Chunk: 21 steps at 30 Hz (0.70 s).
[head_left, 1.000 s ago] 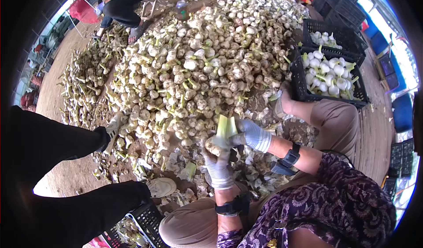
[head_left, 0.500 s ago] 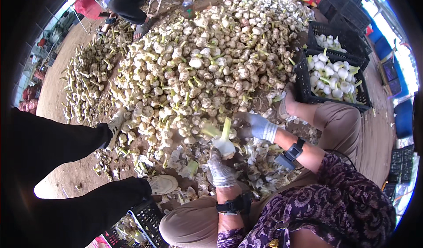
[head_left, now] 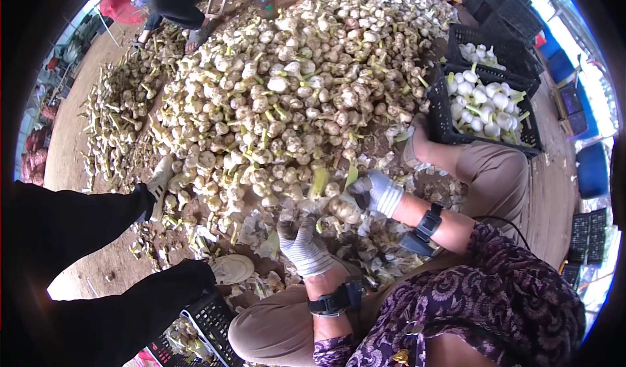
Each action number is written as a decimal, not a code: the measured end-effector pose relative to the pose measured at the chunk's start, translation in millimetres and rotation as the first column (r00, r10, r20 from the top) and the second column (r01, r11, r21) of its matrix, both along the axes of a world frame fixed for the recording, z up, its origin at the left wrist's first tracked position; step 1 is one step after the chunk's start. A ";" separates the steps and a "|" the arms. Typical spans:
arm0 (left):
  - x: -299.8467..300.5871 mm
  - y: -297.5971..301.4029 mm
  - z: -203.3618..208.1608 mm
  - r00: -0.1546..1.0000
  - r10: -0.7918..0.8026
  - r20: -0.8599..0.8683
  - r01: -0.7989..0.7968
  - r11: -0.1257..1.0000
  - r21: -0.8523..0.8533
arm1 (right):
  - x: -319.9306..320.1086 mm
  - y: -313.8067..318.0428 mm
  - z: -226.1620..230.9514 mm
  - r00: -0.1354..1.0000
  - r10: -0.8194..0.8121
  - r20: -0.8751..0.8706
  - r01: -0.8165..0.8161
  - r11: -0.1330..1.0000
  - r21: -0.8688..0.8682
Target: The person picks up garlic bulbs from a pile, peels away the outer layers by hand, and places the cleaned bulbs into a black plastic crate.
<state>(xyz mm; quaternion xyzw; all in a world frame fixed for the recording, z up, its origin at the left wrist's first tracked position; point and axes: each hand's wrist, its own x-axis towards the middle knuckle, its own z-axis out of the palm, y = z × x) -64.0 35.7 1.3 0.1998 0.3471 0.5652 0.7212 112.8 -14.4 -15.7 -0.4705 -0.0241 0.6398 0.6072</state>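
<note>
My left hand (head_left: 303, 244), in a pale knitted glove with dirty fingertips, is low over the peelings, fingers curled up around a pale, blurred garlic bulb (head_left: 301, 208). A green stem (head_left: 319, 182) stands beside it; the blur hides whether it belongs to that bulb. My right hand (head_left: 379, 194), gloved too, is closed at the side of a brownish garlic bulb (head_left: 345, 208), smeared by motion. Both hands are close together at the near edge of a large heap of unpeeled garlic (head_left: 306, 99).
Black crates of cleaned white garlic (head_left: 486, 109) stand at the right, beyond my knee. Loose skins (head_left: 378, 249) cover the ground below my hands. At the left are another person's dark-trousered legs (head_left: 78, 230) and a crate (head_left: 212, 328). Someone else sits at the far left.
My left hand has moved left, away from where it held up a white garlic bulb. My right hand has moved slightly down, with a brownish bulb now showing beside it. The whole view has shifted slightly.
</note>
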 end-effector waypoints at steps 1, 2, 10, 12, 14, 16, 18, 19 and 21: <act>0.6 -3.3 1.4 0.990 -0.032 0.137 0.030 0.999 0.016 | 3.1 1.1 -4.3 1.000 -0.004 0.005 0.004 1.000 -0.006; 0.9 -5.5 4.2 0.959 -0.170 0.226 0.140 0.980 0.141 | 6.0 4.1 -8.9 0.994 -0.039 0.105 0.049 0.995 -0.091; -14.7 -10.3 -10.0 0.111 -0.476 -0.872 0.776 0.590 -0.223 | 25.6 8.9 -6.7 0.985 -0.170 0.032 0.170 0.985 -0.004; -5.8 -12.3 -16.5 0.242 -0.289 -0.926 0.705 0.708 -0.036 | 20.9 6.9 10.4 0.965 -0.131 0.230 0.111 0.989 0.097; -4.2 -9.6 -17.7 0.652 -0.330 -0.683 0.532 0.841 0.101 | 14.4 9.7 22.1 0.975 -0.030 0.222 0.017 0.998 0.061; 5.6 -4.5 1.1 0.743 -0.427 -0.516 0.481 0.876 -0.031 | 20.4 5.3 20.5 0.958 0.107 0.268 -0.108 0.994 -0.012; 5.0 -3.1 3.1 0.673 -0.442 -0.593 0.494 0.865 -0.085 | 15.7 4.0 17.7 0.946 0.118 0.302 -0.117 0.993 -0.020; 4.1 -4.3 6.2 0.701 -0.417 -0.578 0.468 0.881 -0.067 | 12.8 4.5 16.4 0.933 0.129 0.337 -0.128 0.991 -0.027; 4.1 -8.6 6.7 0.729 -0.396 -0.559 0.448 0.893 -0.048 | 16.1 6.8 0.0 0.984 0.096 0.148 -0.091 0.995 -0.039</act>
